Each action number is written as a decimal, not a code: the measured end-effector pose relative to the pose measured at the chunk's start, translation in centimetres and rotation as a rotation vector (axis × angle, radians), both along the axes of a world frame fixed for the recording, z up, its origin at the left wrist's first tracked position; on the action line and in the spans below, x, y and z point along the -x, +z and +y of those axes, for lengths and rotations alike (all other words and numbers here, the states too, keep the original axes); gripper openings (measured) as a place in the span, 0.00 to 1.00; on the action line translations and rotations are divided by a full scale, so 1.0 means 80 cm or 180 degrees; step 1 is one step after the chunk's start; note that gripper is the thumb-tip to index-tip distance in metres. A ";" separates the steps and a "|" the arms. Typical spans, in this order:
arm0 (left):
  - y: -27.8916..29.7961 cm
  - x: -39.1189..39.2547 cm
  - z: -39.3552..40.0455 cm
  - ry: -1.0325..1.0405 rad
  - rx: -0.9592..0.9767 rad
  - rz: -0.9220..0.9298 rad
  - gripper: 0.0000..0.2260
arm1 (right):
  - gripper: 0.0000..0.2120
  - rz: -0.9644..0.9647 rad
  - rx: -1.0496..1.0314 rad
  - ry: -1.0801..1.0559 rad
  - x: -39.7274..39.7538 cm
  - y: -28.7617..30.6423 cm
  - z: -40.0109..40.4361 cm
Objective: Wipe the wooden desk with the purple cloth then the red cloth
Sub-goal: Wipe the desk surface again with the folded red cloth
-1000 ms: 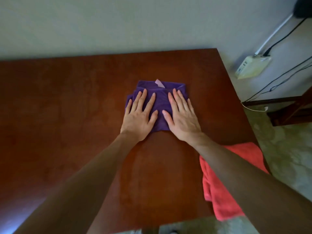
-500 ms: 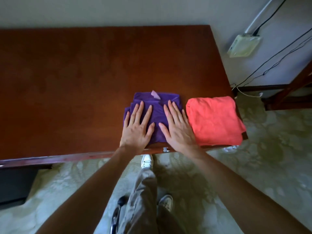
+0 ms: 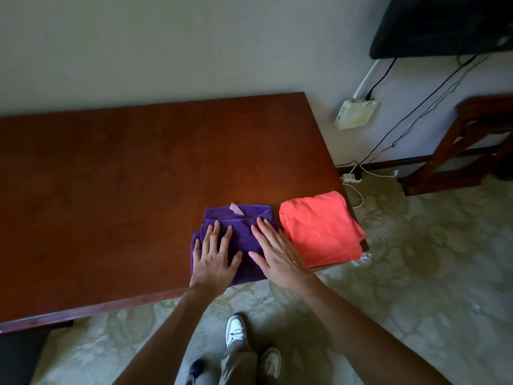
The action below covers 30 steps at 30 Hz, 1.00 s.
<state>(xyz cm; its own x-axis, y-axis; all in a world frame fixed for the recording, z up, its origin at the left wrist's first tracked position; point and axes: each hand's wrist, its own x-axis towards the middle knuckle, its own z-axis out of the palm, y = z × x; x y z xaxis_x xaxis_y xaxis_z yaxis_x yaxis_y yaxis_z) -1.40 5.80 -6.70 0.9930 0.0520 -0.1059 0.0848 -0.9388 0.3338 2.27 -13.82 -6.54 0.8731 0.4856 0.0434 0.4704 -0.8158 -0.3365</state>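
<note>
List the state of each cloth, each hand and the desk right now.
purple cloth: folded, flat at the desk's near edge.
red cloth: folded, untouched, on the desk's right corner.
left hand: flat on the purple cloth.
right hand: fingers straight, over the purple cloth.
desk: dark wood.

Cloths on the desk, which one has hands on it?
The purple cloth: both hands lie flat on it. The red cloth beside it, at the desk's right corner, is untouched.
</note>
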 end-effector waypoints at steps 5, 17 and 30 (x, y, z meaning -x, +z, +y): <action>0.048 -0.030 -0.058 0.0175 0.0395 -0.0251 0.30 | 0.28 -0.0070 -0.0177 -0.0931 -0.004 0.016 -0.094; 0.001 -0.083 -0.257 -0.0245 0.0013 -0.0391 0.26 | 0.28 -0.0126 -0.0263 -0.1015 -0.067 -0.011 -0.186; -0.013 -0.266 -0.256 -0.0379 -0.0020 -0.0713 0.28 | 0.30 -0.0423 -0.0160 -0.0538 -0.266 -0.017 -0.213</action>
